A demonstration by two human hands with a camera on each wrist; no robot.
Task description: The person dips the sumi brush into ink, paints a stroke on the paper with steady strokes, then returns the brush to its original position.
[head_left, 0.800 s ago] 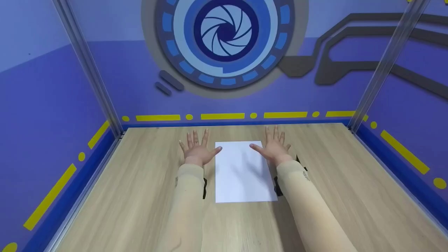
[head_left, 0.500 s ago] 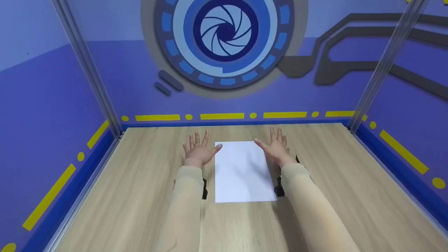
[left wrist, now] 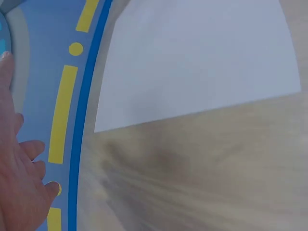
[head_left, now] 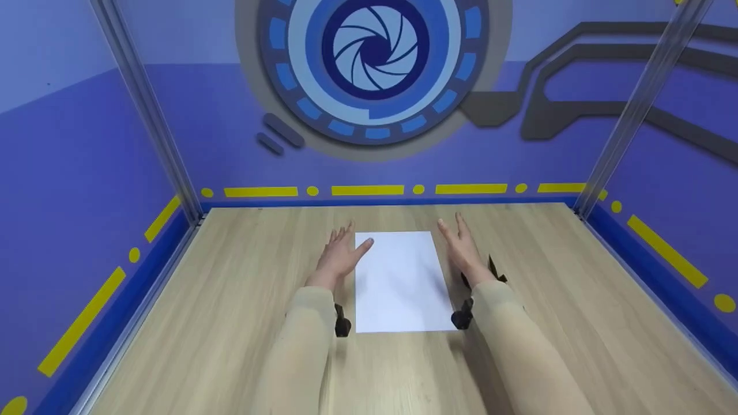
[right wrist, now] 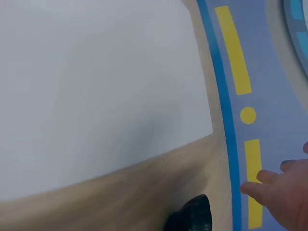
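A blank white sheet of paper [head_left: 400, 288] lies flat on the wooden table [head_left: 242, 323], between the two hands. Along its left side is the left hand [head_left: 339, 256], palm turned inward, its thumb overlapping the sheet's edge in the head view. The right hand [head_left: 463, 248] is just beyond the sheet's right edge, palm also inward and fingers extended. Neither hand holds anything. In the left wrist view the left hand [left wrist: 19, 183] appears apart from the paper [left wrist: 202, 62]. Likewise, the right wrist view has the right hand [right wrist: 284, 192] away from the paper [right wrist: 106, 96]. Shadows fall on sheet and table.
A blue-purple back wall [head_left: 369, 173] with yellow dashes rises behind the table, and similar panels stand at both sides. Metal posts [head_left: 150, 109] mark the corners. Black devices [head_left: 342, 321] are worn at both wrists, under beige sleeves [head_left: 300, 357].
Both hands have rotated from spread fingers with backs showing to palms facing each other. The left has shifted slightly right, and the right a little outward. The paper has stayed put.
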